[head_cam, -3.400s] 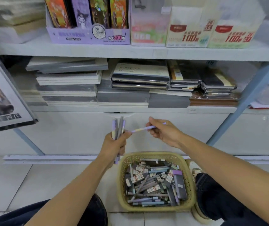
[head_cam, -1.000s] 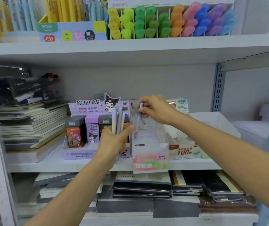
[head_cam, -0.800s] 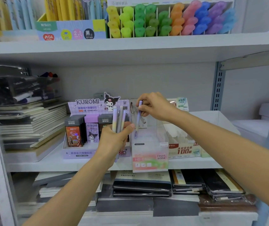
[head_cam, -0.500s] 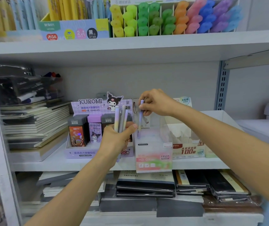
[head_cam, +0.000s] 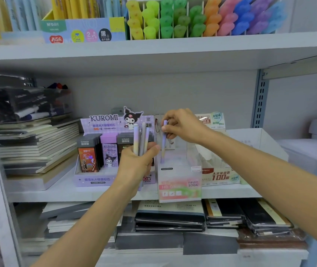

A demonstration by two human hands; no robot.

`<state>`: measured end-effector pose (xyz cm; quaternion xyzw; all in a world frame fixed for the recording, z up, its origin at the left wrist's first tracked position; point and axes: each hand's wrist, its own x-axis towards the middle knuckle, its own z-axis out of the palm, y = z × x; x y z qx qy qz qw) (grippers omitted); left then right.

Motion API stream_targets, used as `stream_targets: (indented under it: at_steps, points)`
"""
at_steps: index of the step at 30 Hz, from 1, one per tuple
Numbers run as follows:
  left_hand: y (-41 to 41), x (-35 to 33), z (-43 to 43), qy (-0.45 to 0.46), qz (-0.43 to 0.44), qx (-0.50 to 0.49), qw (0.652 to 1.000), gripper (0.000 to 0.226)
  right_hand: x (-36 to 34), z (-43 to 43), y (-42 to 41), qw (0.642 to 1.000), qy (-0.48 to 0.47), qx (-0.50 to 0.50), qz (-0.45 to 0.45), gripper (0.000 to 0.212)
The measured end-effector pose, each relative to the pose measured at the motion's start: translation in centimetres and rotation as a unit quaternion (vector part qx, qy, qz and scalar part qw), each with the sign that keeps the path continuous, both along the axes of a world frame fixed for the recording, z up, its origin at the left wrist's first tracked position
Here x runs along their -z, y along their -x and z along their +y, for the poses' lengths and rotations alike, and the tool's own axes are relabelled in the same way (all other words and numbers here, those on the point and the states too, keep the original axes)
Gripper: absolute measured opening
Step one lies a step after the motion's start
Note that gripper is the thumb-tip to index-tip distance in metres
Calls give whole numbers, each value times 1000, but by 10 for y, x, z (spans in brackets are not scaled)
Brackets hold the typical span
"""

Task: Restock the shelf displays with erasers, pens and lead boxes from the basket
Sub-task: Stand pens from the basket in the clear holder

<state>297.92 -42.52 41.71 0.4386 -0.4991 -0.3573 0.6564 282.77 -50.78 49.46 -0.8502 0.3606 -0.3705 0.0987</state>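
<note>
A pen (head_cam: 163, 143) pinched by the right hand (head_cam: 182, 125) has been lowered into the clear box (head_cam: 178, 176); three pens (head_cam: 141, 137) remain gripped by the left hand (head_cam: 136, 164).

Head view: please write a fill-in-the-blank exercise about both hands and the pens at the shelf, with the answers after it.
1. The right hand pinches one lilac pen upright at the clear display box labelled FRUIT ____.
2. The left hand grips a bundle of ____ pens.
3. The purple lead display left of that box bears the name ____.

Missing words: SODA; three; KUROMI.
</note>
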Motion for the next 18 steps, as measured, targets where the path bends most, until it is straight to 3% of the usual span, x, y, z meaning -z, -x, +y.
stream_targets:
  at_steps: [5,10,13,14,16,18]
  points:
    - [1,1,-1,8,4,-1,1000,14,3,-1,-9,995,81,30,-42,14]
    - [0,0,-2,8,2,9,1000,16,9,1,-14,988,132,60,43,9]
    - [-4,-4,1,13,-9,9,1000,13,1,8,-8,988,130,77,18,17]
    - [-6,-6,2,21,-14,9,1000,12,-3,13,-5,992,112,60,-27,19]
    - [-8,-10,5,43,-26,10,999,12,-9,25,-3,990,-15,-40,-136,21]
    - [-6,-15,8,63,-42,17,997,21,-11,36,-6,968,-137,-135,-161,23]
